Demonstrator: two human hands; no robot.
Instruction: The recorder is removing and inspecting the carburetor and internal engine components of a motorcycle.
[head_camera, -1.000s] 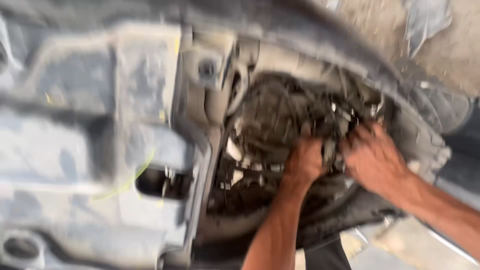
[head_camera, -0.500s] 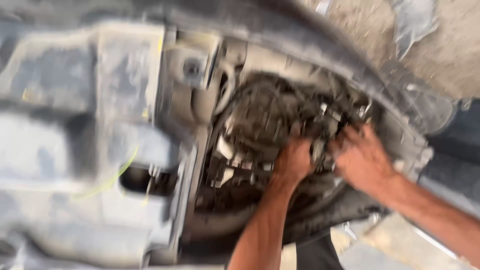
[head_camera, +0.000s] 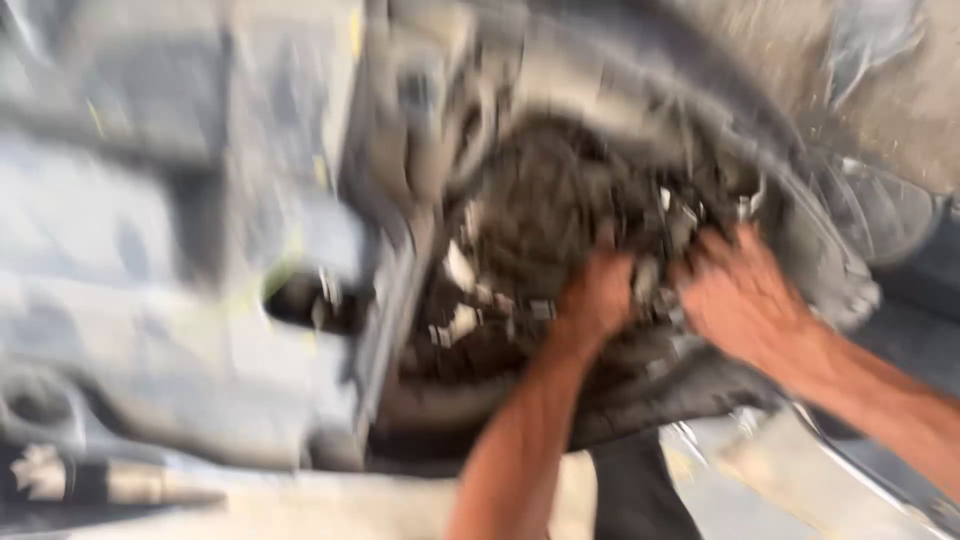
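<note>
A grey panel (head_camera: 150, 250) is seen on the far left, heavily blurred, with a dark oval hole (head_camera: 300, 300) cut into its right part. Next to that, a dark cavity is found, and a tangled mass of wiring (head_camera: 540, 230) (clips and pale connectors mixed in) is packed inside it, under a curved grey rim (head_camera: 640, 90).

Now the left hand (head_camera: 597, 297) is met, pushed into the lower right of the wiring; its fingers are curled in and buried among the wires, but whether anything is actually clamped cannot be told through the blur. Just beside it, the right hand (head_camera: 745, 290) is pressed against the right edge of the same bundle, fingers bent and loosely spread at the tips; what, if anything, is gripped cannot be told either. The two hands are held close together, nearly touching. Sandy ground (head_camera: 900, 120) is seen at the far right.
</note>
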